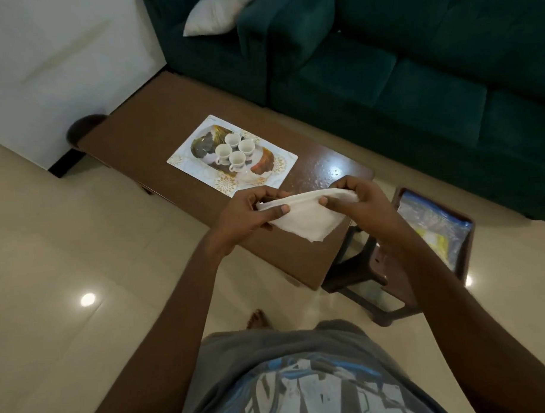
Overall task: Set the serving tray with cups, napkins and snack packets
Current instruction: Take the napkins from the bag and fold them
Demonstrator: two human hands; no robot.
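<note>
A white napkin (302,217) hangs folded between both hands above the near end of the brown table (157,124). My left hand (250,213) pinches its left end and my right hand (357,200) grips its right end. Beyond them, a white patterned serving tray (183,157) lies on the table with several small white cups (233,150) grouped in its middle. A clear bag of packets (436,231) rests on a low brown stool (400,276) to the right.
A dark green sofa (415,77) with a white cushion (212,13) runs behind the table. The floor is pale glossy tile (65,244). A white wall (43,59) stands at the left. My bare foot (258,319) shows below the table.
</note>
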